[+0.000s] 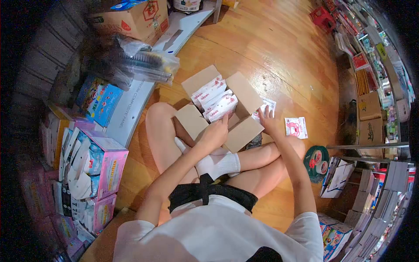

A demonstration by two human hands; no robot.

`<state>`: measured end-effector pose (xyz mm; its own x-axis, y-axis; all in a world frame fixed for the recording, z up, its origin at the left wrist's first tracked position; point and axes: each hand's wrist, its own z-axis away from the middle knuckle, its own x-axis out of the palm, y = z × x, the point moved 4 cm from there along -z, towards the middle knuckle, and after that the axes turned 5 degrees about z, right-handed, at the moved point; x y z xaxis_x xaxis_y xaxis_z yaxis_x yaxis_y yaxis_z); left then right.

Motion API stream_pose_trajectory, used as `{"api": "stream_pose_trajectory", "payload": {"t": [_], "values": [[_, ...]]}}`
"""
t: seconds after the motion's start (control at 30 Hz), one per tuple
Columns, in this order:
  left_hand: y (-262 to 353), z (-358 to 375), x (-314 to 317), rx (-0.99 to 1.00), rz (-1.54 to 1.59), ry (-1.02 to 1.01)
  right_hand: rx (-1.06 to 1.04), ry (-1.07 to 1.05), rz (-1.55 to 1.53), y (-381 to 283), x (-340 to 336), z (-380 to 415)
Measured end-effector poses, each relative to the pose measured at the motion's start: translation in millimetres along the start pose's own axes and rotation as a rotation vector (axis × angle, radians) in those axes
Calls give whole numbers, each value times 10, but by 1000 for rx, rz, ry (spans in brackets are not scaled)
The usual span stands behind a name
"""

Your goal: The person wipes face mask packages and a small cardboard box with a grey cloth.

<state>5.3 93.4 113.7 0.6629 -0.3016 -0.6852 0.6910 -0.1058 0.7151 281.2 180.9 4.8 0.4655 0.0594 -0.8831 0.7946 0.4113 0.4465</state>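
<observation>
down on the wooden floor (279, 56), the open cardboard box (222, 109) sat just in front of our crossed legs, its four flaps spread wide and a row of white-and-red mask packets (216, 101) standing on edge inside. our left hand (214, 133) rested at the near edge of the box, its fingers curled toward the packets and touching the closest one; we could not tell whether it had truly closed on that packet. our right hand (267, 120) reached past the right flap, fingers spread loosely over a flat white packet (267, 106) lying on the floor, touching it without a clear hold. a little further right lay a pink-printed packet (296, 127), apart from the hand, and beyond our right knee sat a dark round pack of tape rolls (317, 162).

the floor was warm orange-brown planks, glossy under the light. to our left stood pink cartons (107, 168) and a blue carton (102, 102), with a clear plastic bag (144, 63) of dark goods above them and a large brown carton (139, 19) near the top. along our right ran crowded shelves (379, 78) of stationery, brown boxes (370, 118) and stacks of booklets (375, 205).
</observation>
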Motion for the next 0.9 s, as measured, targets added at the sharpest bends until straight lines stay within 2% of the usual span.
{"api": "stream_pose_trajectory", "payload": {"t": [0.1, 0.2, 0.23, 0.27, 0.33, 0.4, 0.5, 0.57, 0.6, 0.67, 0.77, 0.83, 0.9], "values": [[-27, 40, -34, 74, -79, -38, 47, 63, -107, 131, 59, -138], [-156, 86, 72, 277, -54, 106, 160, 331, -378, 696, 546, -339], [-162, 106, 46, 299, -62, 142, 261, 276, -359, 879, 213, -373], [-154, 152, 26, 321, -69, 170, 365, 213, -340, 1116, -447, -298], [-147, 207, 2, 338, -91, 188, 503, 284, -517, 1374, -1552, -158], [-133, 199, 6, 336, -111, 176, 363, 415, -467, 1400, -2389, -45], [-114, 192, -17, 338, 3, 241, -76, 481, -777, 1098, -2905, 10], [-163, 183, -25, 247, 126, 213, -267, 368, -883, 618, -2918, -37], [-122, 209, -113, 195, 143, 185, -290, 223, -807, 354, -2868, -56], [-104, 300, -248, 124, 173, 188, -486, 260, -675, -149, -2777, -141], [-101, 490, -441, 112, 207, 340, -616, 302, -406, -682, -2363, -312], [-61, 662, -553, 154, 234, 508, -615, 300, -393, -861, -2094, -389], [-27, 752, -521, 204, 241, 507, -595, 279, -388, -883, -1952, -420]]}}
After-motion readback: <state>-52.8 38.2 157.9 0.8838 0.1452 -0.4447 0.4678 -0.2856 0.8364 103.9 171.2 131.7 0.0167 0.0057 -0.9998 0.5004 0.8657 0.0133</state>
